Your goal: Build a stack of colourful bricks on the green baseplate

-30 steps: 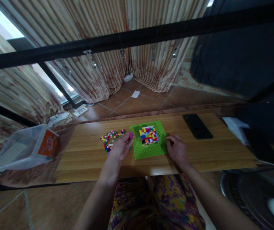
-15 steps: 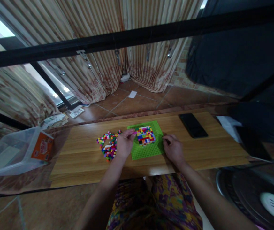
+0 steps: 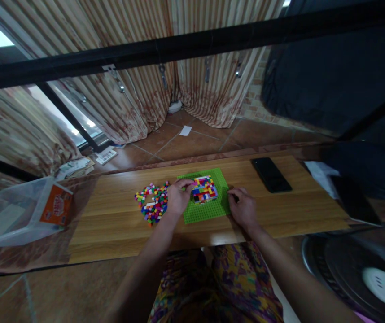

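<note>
A block of many-coloured toy bricks point(image 3: 205, 190) stands built up on a green studded baseplate point(image 3: 206, 216). My left hand point(image 3: 178, 196) pinches a small pink toy brick point(image 3: 193, 184) against the block's left side; the fingers cover most of it. At the baseplate's right edge, my right hand point(image 3: 242, 206) is closed, its thumb and curled fingertips on the rim. Loose toy bricks point(image 3: 151, 205) lie heaped just left of my left hand, which hides part of the heap.
The wooden table point(image 3: 111, 224) bears a black phone point(image 3: 271, 175) to the right. A clear plastic box point(image 3: 20, 215) with an orange label stands off its left end. A dark bar point(image 3: 192, 47) crosses beyond, before striped curtains point(image 3: 138, 94). A round dark object point(image 3: 347, 269) sits low at right.
My left hand has moved slightly up and in over the block's left edge, and the pink brick is now more covered. My right hand stays at the baseplate's edge.
</note>
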`<state>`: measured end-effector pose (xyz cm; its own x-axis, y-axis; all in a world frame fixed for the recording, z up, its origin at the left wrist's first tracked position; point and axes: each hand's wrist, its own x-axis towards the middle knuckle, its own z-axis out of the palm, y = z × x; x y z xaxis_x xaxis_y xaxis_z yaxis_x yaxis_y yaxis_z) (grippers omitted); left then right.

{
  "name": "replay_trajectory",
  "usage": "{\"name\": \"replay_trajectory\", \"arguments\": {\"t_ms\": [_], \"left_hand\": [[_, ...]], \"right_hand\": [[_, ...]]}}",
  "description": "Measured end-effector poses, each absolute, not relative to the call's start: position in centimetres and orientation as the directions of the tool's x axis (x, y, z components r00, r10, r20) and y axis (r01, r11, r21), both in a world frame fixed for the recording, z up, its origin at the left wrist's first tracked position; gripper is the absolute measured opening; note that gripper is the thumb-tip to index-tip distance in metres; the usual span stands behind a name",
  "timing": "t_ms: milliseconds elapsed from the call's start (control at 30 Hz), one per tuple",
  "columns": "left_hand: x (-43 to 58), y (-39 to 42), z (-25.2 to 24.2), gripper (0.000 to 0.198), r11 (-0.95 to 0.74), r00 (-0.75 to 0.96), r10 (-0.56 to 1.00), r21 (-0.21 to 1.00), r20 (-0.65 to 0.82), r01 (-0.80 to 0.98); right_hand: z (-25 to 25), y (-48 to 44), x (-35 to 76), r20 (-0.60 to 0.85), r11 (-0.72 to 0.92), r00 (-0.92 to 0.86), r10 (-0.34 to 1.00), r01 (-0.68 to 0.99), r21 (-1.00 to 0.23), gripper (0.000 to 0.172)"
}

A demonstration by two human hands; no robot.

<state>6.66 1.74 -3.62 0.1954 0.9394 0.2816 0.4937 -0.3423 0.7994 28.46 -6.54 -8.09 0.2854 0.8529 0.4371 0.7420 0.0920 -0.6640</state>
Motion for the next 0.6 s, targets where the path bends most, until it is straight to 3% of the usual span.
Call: {"name": "replay_trajectory", "arguments": {"t_ms": [600], "left_hand": [[7.5,1.4,-2.4,0.02,-0.413,0.28,0.907,0.548,0.313,0.728]], "right_hand": [[-8.0,-6.6,28.4,0.437,0.083,0.287,0.853,0.751,-0.655,0.022]]}}
